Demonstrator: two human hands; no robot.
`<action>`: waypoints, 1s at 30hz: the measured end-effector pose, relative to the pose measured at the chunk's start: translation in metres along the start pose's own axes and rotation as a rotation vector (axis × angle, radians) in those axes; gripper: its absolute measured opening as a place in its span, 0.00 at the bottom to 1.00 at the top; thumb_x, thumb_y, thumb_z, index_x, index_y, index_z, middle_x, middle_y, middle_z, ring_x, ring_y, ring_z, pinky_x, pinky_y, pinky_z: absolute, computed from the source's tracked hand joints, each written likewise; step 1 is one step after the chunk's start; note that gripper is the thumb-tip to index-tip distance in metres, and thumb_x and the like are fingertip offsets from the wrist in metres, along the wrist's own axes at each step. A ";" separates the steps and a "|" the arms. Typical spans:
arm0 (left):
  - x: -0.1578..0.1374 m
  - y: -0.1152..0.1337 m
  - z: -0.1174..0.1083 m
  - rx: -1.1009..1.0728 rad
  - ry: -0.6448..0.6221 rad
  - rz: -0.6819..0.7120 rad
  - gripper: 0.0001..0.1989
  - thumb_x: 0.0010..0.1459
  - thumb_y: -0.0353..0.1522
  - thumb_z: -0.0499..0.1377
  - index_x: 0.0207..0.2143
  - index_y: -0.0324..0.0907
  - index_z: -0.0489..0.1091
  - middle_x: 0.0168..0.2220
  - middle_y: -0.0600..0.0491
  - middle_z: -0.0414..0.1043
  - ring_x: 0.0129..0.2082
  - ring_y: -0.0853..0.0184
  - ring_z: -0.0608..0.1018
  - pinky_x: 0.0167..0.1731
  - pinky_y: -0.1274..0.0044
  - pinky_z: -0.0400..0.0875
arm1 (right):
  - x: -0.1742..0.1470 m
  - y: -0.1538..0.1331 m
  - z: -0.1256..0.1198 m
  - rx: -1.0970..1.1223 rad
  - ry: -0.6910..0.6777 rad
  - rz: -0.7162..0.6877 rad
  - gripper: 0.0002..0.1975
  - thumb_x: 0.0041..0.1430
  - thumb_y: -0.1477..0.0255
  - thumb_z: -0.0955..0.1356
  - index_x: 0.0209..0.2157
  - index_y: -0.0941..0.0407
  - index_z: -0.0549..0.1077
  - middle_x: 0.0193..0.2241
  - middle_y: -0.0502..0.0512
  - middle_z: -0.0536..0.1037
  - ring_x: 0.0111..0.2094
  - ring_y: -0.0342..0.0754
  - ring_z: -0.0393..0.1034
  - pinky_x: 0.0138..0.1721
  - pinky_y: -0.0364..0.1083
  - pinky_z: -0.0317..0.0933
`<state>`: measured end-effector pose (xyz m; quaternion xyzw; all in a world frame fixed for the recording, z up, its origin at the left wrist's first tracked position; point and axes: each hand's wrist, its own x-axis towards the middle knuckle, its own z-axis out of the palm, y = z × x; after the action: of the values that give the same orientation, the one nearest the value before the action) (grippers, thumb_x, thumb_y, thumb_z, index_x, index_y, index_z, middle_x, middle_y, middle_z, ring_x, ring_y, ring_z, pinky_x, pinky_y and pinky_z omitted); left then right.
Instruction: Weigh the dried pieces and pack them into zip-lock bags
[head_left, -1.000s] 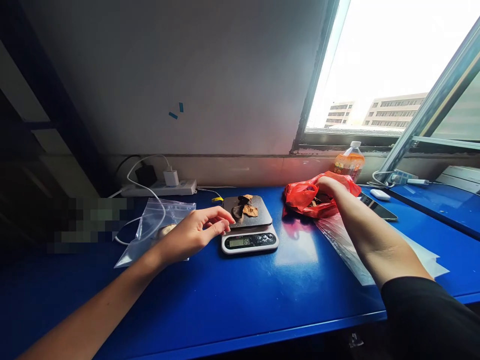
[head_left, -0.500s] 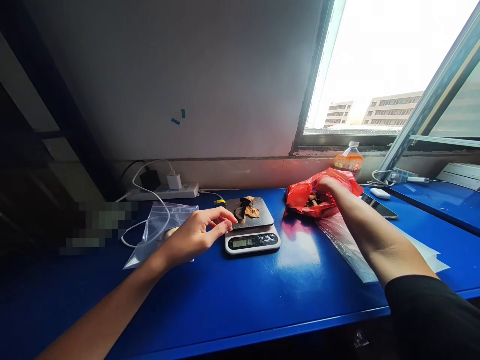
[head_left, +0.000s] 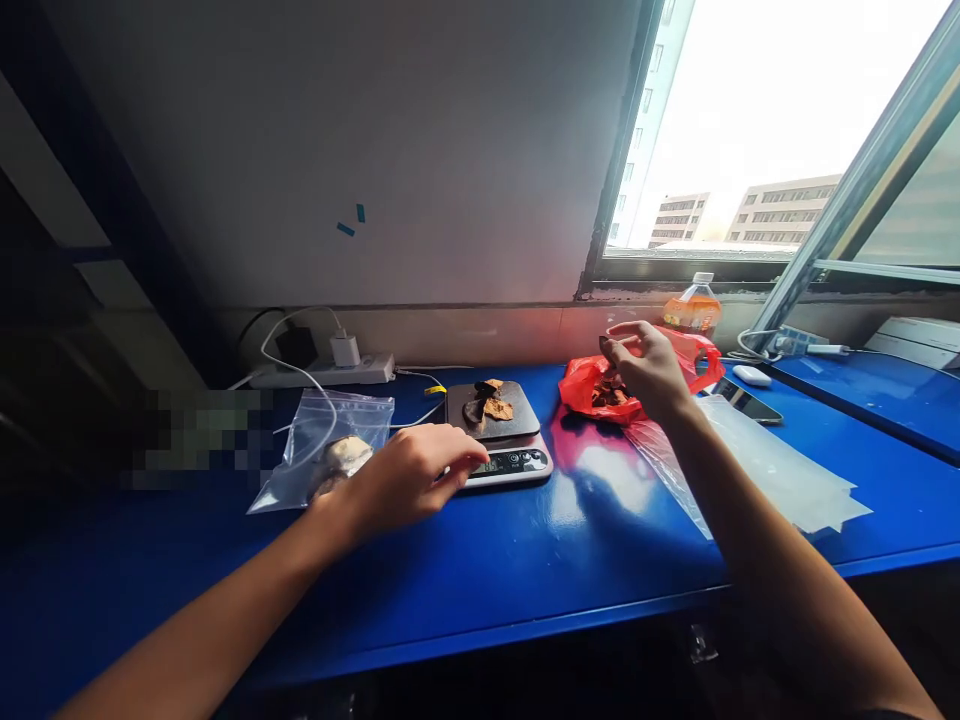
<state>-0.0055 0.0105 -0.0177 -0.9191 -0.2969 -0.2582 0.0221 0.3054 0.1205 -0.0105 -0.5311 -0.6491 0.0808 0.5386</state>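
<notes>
A kitchen scale (head_left: 536,462) stands on the blue table, its display partly covered by my left hand (head_left: 412,472). That hand hovers at the scale's front left corner, fingers curved, thumb apart, nothing in it. On the scale's plate (head_left: 517,425) lie several dried pieces (head_left: 497,409), dark brown and tan, like peel. Above an open red plastic bag (head_left: 574,385), my right hand (head_left: 649,372) pinches a small dark dried piece (head_left: 603,342) between thumb and fingers. More brown pieces (head_left: 611,392) show inside the bag.
Left of the scale lies a clear zip bag (head_left: 304,425) with pale, rounded contents. Behind are a power strip (head_left: 375,369) and cables. Flat clear bags (head_left: 780,465), a phone (head_left: 746,402), a white case (head_left: 751,376) and an orange drink bottle (head_left: 691,308) occupy the right side.
My right hand has come up out of the red bag with a small dark piece. My left hand has shifted slightly right and down, over the scale's display. The view has tilted slightly.
</notes>
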 end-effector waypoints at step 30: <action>0.001 0.008 -0.001 0.023 0.006 0.014 0.10 0.60 0.27 0.52 0.38 0.39 0.73 0.34 0.49 0.79 0.34 0.65 0.79 0.37 0.74 0.72 | -0.053 -0.035 0.071 -0.144 -0.257 -0.289 0.10 0.58 0.71 0.66 0.41 0.56 0.75 0.36 0.55 0.78 0.39 0.48 0.71 0.44 0.47 0.62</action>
<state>-0.0010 0.0043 -0.0154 -0.9200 -0.2935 -0.2575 0.0354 0.2211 0.0979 -0.0477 -0.4548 -0.7860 0.0230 0.4181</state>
